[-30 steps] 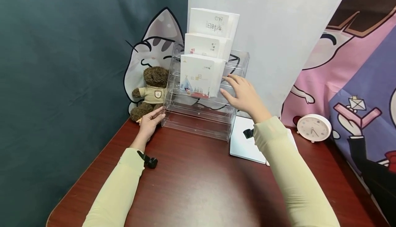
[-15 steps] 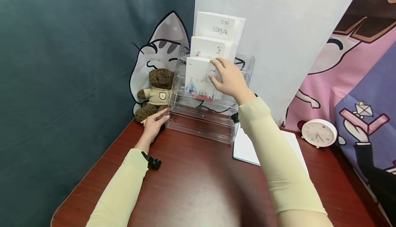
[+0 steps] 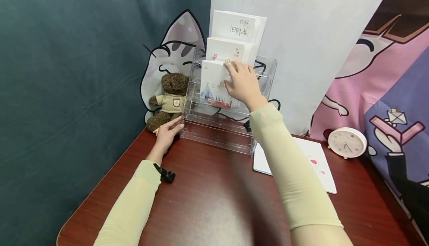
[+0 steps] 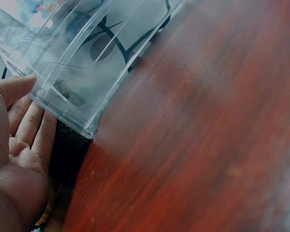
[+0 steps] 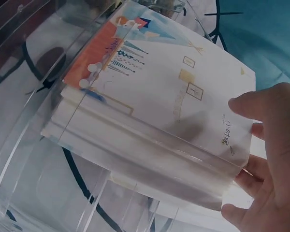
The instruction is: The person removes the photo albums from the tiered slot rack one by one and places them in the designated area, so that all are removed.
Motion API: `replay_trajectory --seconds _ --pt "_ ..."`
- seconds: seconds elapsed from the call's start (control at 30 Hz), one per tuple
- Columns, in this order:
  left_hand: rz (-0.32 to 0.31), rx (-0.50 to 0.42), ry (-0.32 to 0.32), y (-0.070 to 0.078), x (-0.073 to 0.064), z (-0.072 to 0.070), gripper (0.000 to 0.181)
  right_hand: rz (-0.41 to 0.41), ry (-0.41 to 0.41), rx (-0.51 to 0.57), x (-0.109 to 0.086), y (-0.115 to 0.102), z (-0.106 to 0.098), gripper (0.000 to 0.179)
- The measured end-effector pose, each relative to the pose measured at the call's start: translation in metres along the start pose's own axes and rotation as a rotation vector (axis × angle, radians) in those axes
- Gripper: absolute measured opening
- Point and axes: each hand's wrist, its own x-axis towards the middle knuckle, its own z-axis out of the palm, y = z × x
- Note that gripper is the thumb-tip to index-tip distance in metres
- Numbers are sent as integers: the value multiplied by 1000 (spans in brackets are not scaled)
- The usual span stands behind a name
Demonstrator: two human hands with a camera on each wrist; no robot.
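A clear tiered rack [image 3: 218,140] stands at the back of the table, with three white books in stepped tiers. The front book [image 3: 210,78] shows a blue tent picture; behind it rise the middle book [image 3: 219,48] and the tallest book [image 3: 231,24]. My right hand [image 3: 244,84] grips the front book at its upper right. In the right wrist view its thumb [image 5: 249,104] lies on the cover, and its other fingers reach behind the top edge. My left hand [image 3: 165,133] pinches the rack's lower left side, thumb [image 4: 21,87] at the panel's edge, fingers against its outside.
A brown teddy bear [image 3: 172,102] in a beige shirt sits left of the rack. On the right, a white flat book [image 3: 321,177] lies partly under my right arm, with a white round clock [image 3: 347,143] beyond it. Printed curtains hang behind the table [image 3: 201,186].
My right hand has moved left and up from beside the rack to the front book's upper edge and taken hold of it. My left hand stays at the rack's side.
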Motion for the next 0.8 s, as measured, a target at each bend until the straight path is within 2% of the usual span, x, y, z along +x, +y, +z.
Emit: replay_trajectory --seconds 0.2,0.3,0.47,0.67,0.8 --pt "-40 -22 -18 4 1 -2 47 -40 63 12 0 -3 -2 56" --pt "-46 -24 -16 5 2 -3 47 -74 83 -2 -1 -4 -1 59" --pt "-47 -5 -4 5 1 -2 47 -108 56 -35 -4 -5 3 67" --pt "8 8 1 1 -1 0 48 -127 47 -57 -6 -5 3 67" --pt "23 -16 1 0 0 0 49 -128 -4 -83 -5 -6 -2 70"
